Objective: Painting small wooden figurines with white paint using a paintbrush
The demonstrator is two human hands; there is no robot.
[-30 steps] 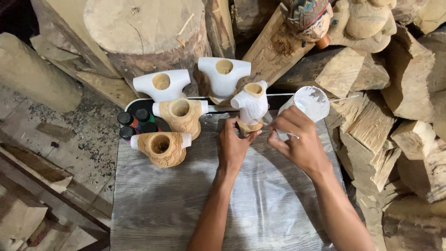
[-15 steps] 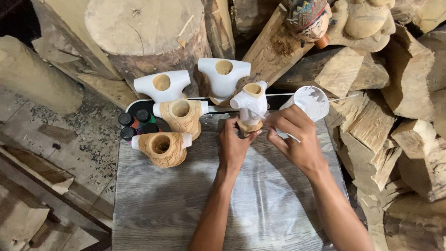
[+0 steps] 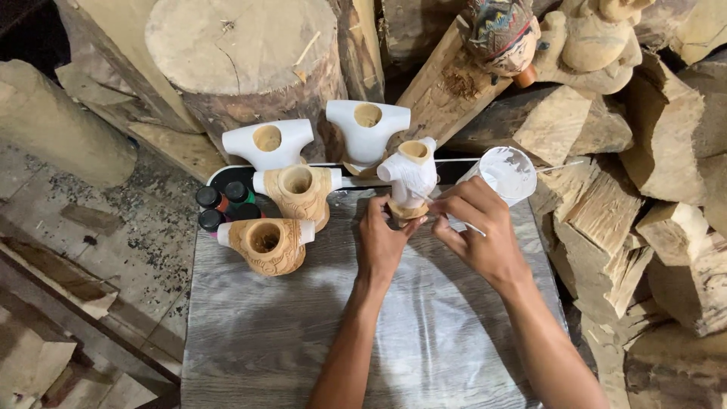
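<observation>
- A grey wood-grain board (image 3: 303, 333) carries the work, its middle covered by a clear plastic sheet (image 3: 424, 326).
- Landmark: the half-painted white carving (image 3: 410, 179) at the board's far edge.
- Left of it: two bare carved pieces (image 3: 282, 223), then dark paint bottles (image 3: 219, 206).
- Just right of it: a cup of white paint (image 3: 506, 173).

A woodcarving workshop is showing here: split logs (image 3: 666, 250) and a sawn stump (image 3: 246, 57) are crowding round a grey table (image 3: 280, 341). Carved wooden torsos (image 3: 273, 242), paint bottles (image 3: 219, 208) and painted figures (image 3: 503, 30) are sitting about.
</observation>
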